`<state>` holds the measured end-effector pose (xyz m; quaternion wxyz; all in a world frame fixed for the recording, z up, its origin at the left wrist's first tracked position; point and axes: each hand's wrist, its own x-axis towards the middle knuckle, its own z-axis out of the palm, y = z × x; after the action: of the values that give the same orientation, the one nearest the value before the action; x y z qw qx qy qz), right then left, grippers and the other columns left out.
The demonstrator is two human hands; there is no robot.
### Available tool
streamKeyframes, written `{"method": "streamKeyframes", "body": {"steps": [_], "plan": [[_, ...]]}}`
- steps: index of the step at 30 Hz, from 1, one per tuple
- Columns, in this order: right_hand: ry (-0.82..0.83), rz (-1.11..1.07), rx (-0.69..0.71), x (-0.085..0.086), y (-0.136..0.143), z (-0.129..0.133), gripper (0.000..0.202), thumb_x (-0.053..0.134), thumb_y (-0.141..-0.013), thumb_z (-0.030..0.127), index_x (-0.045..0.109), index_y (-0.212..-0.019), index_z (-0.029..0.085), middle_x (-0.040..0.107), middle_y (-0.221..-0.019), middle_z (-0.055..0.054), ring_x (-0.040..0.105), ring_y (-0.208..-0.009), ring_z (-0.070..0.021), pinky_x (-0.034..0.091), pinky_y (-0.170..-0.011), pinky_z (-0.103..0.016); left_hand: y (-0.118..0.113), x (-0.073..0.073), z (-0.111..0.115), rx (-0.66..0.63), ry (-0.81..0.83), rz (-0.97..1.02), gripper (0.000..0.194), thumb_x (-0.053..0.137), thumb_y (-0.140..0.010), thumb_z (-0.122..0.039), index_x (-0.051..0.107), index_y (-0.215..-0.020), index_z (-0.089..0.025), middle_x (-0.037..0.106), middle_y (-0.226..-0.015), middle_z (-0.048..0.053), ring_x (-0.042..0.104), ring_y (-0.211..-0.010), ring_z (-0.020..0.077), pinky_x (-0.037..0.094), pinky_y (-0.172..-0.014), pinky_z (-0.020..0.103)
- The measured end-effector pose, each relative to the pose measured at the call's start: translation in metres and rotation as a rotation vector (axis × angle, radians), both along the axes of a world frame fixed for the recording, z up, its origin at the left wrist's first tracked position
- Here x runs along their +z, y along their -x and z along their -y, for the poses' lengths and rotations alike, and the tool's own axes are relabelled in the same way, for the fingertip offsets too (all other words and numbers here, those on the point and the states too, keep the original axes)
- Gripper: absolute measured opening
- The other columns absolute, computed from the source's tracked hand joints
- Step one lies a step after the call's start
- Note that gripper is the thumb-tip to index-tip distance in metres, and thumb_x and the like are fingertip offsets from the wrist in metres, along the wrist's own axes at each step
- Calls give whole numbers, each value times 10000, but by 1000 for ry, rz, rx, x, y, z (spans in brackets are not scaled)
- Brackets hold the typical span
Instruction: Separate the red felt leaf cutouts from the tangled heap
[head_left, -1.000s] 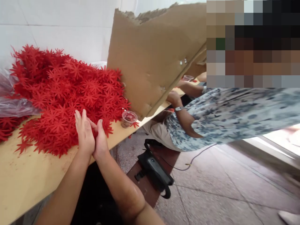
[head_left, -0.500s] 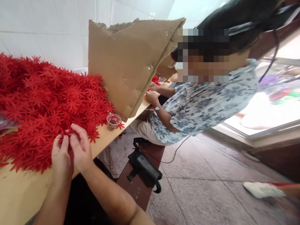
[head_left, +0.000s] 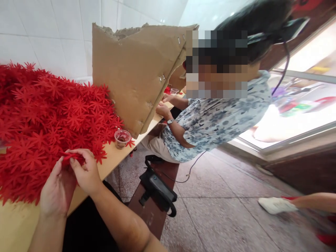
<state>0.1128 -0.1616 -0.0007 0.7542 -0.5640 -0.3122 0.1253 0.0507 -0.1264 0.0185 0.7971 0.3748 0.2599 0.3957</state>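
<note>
Between my two hands is a small red felt-like flower piece (head_left: 71, 156), pinched by the fingers of both. My left hand (head_left: 57, 192) is on the left, palm partly turned up, its thumb and fingertips against the piece. My right hand (head_left: 86, 171) closes on it from the other side, thumb and forefinger pressed together. Just beyond lies a large heap of red flower-shaped pieces (head_left: 60, 112) with narrow petals. A clear plastic cup (head_left: 122, 139) with a dark reddish residue stands at the heap's right, beside a loose red piece at the table edge.
An upright cardboard sheet (head_left: 136, 73) with staples divides the table (head_left: 18, 227). Past it sits another person (head_left: 204, 126) in a floral shirt, hands over the table. A black bag (head_left: 159, 187) lies on the brown bench (head_left: 149, 217). Another person's foot in a white shoe (head_left: 277, 205) is at right.
The view has shifted slightly, so the scene sits further left. My hands have moved left and my left hand has turned more palm-up; the red piece now shows more between the fingers.
</note>
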Motion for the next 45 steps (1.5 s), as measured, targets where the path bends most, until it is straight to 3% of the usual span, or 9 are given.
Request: {"method": "streamKeyframes", "body": {"steps": [5,17,22,26,29,32,36,39,45], "plan": [[-48,-249,53,-6,1,-9,199,538,-786,378,664,-865,246,639,-952,-35,575,-944,-169,470,-870,-329,-4,-6,-3,50,128,-2,185,630,-664,-109,638,-827,-197,702,-787,-37,643,-708,74,525,-649,145],[32,-42,85,-4,1,-6,286,484,-822,432,636,-994,262,603,-965,-38,571,-890,-151,487,-812,-307,-4,-8,-15,110,107,27,123,611,-633,-71,599,-703,-171,681,-652,-56,617,-574,48,479,-549,124],[108,110,144,13,-16,21,262,462,-839,361,622,-997,225,584,-965,-54,570,-824,-133,479,-742,-293,1,-3,-18,155,73,-16,127,630,-610,-77,571,-666,-175,669,-599,-68,612,-519,84,512,-521,184],[172,440,-80,31,-68,63,192,490,-831,308,657,-870,222,593,-901,-50,544,-906,-160,414,-876,-355,7,-2,-19,173,38,-19,189,665,-555,-71,536,-652,-170,631,-551,-74,595,-498,91,476,-457,175],[403,621,-290,42,-119,87,172,536,-788,294,680,-771,201,607,-816,-63,517,-848,-188,389,-841,-394,6,-3,-16,177,79,-22,218,672,-556,-60,518,-663,-172,620,-551,-78,579,-479,76,456,-448,165],[768,845,-324,53,-155,92,153,570,-739,263,697,-724,179,620,-757,-78,511,-789,-191,373,-807,-389,0,-2,-12,141,180,-5,201,661,-599,-75,506,-677,-176,613,-565,-83,577,-476,70,428,-427,155],[1328,1076,71,64,-162,73,263,457,-774,200,715,-787,154,679,-752,-99,566,-684,-166,367,-667,-306,-2,2,-10,46,309,16,59,526,-782,-145,574,-805,-169,683,-704,-19,626,-532,77,471,-456,162],[1619,1147,276,70,-155,54,291,477,-727,183,711,-894,130,702,-903,-137,624,-779,-206,362,-593,-282,1,5,-10,2,338,17,204,403,-867,-180,604,-848,-159,707,-771,24,649,-564,84,500,-484,174],[1824,1149,424,72,-161,32,316,563,-624,186,723,-885,107,710,-905,-138,652,-783,-220,392,-547,-256,4,8,-11,-1,391,31,238,391,-869,-161,617,-795,-147,706,-736,20,643,-546,82,499,-482,176]]}}
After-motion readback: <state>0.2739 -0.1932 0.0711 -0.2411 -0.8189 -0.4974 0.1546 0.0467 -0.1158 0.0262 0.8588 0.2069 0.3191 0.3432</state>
